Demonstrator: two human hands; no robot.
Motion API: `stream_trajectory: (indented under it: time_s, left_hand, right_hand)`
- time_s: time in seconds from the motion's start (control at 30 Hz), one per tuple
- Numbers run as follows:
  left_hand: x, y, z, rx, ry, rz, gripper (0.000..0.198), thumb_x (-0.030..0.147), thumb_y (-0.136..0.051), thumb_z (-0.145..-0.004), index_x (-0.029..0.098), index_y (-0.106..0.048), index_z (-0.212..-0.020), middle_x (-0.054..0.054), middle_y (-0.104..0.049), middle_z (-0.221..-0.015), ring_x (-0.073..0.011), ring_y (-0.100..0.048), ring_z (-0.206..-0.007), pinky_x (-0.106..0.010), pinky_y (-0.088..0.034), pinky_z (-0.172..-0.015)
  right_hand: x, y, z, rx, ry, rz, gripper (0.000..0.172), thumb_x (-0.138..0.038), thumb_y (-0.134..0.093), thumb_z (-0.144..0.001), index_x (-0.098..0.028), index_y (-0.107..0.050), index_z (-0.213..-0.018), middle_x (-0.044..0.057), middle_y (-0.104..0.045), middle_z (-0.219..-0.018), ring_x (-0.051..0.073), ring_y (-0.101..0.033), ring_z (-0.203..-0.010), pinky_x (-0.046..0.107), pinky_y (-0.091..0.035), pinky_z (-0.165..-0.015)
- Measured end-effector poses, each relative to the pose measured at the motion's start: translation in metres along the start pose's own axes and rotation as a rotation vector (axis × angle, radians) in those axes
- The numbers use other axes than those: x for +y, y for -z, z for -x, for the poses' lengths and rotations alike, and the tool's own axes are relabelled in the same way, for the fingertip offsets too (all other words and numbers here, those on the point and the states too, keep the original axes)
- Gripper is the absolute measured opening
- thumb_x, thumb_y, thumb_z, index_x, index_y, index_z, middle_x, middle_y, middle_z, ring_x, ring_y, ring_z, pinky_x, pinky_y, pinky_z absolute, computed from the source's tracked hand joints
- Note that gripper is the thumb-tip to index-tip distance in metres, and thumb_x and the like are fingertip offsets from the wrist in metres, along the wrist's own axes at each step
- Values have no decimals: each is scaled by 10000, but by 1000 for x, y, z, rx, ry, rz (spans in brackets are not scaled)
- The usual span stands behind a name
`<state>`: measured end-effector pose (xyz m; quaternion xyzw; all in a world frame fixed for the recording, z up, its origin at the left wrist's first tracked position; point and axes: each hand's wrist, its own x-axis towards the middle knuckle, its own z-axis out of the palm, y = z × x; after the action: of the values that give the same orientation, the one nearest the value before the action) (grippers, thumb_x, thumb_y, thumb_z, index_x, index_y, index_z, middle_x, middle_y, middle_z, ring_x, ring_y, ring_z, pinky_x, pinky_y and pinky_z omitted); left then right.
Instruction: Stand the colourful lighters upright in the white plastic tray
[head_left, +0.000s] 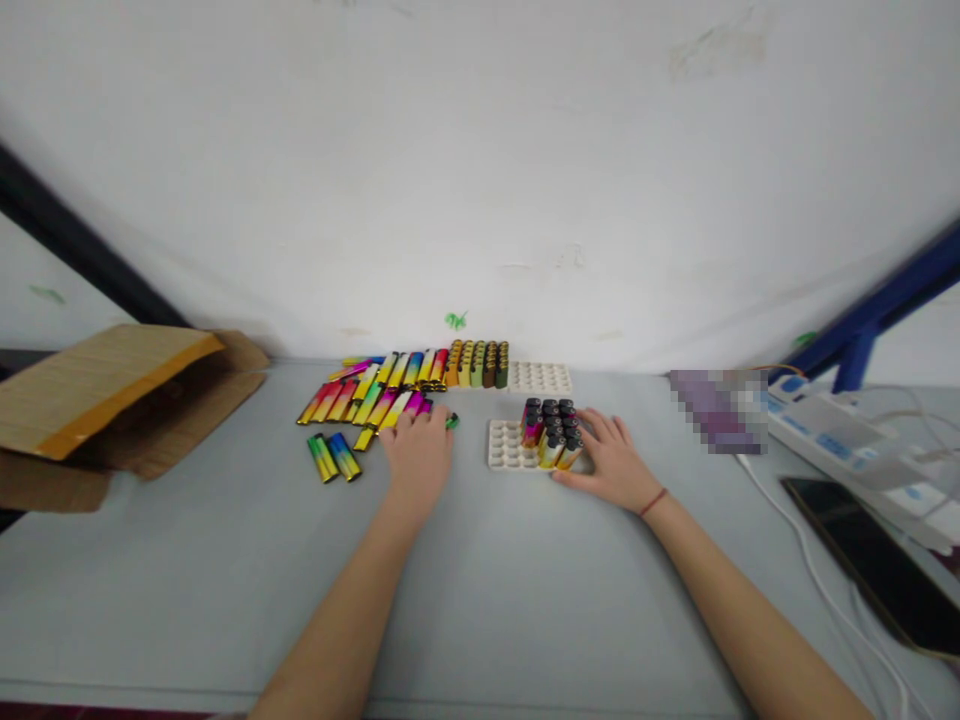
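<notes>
Several colourful lighters [375, 395] lie loose in a heap on the grey table [480, 580]. My left hand [418, 450] rests on the heap's right edge, fingers curled round a lighter with a green tip [452, 421]. My right hand [611, 460] lies against the right side of a white tray [504, 447] that holds several upright lighters [553, 432] with black tops; its fingers are spread and touch them. Two lighters [334, 457] lie apart at the left of my left hand.
A second white tray [541, 377] with upright lighters [478, 364] stands by the wall. An open cardboard box [112, 400] sits at the left. At the right lie a power strip [832, 435], white cables and a dark phone [877, 560].
</notes>
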<state>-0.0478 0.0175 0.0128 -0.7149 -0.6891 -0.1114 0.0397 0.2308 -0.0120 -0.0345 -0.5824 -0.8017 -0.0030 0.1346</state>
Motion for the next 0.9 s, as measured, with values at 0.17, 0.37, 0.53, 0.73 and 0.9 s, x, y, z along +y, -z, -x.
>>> stream_trajectory:
  time_s: [0.17, 0.37, 0.53, 0.73, 0.9]
  left_hand:
    - [5, -14, -8, 49, -33, 346, 240, 243, -470, -878, 135, -604, -1045, -180, -651, -1052, -330, -546, -1082, -483, -419, -907]
    - [21, -21, -11, 78, 218, 1332, 155, 337, -431, -882, 207, -432, -967, -32, -608, -927, -125, -614, -648, -269, -487, -611]
    - [31, -13, -8, -26, 355, 1734, 258, 447, -493, -807, 191, -465, -828, 67, -454, -569, -66, -399, -431, -177, -316, -436]
    - [32, -6, -5, -181, 504, 1847, 453, 579, -415, -808, 194, -401, -569, 84, -271, -428, -49, -227, -359, -172, -185, -369]
    - [33, -8, -1, -195, 470, 1817, 428, 554, -393, -809, 196, -434, -578, 91, -223, -388, -52, -167, -328, -173, -141, -355]
  right_hand:
    - [1, -1, 0, 14, 3, 5, 791, -739, -507, -776, -155, -526, -1310, 197, -464, -1416, 357, -358, -1347, 594, -219, -1105]
    - [2, -2, 1, 22, 18, 4, 786, -729, -513, -779, -158, -520, -1318, 200, -465, -1414, 359, -358, -1347, 602, -225, -1098]
    - [2, -2, 1, 29, 17, 4, 765, -719, -525, -777, -172, -529, -1311, 196, -473, -1407, 360, -364, -1343, 603, -232, -1093]
    - [3, -3, 1, 34, 19, 1, 781, -727, -518, -775, -160, -525, -1313, 200, -472, -1405, 358, -371, -1336, 605, -232, -1091]
    - [3, -3, 2, 39, 24, -4, 780, -735, -502, -781, -165, -525, -1313, 209, -468, -1407, 365, -368, -1337, 619, -225, -1088]
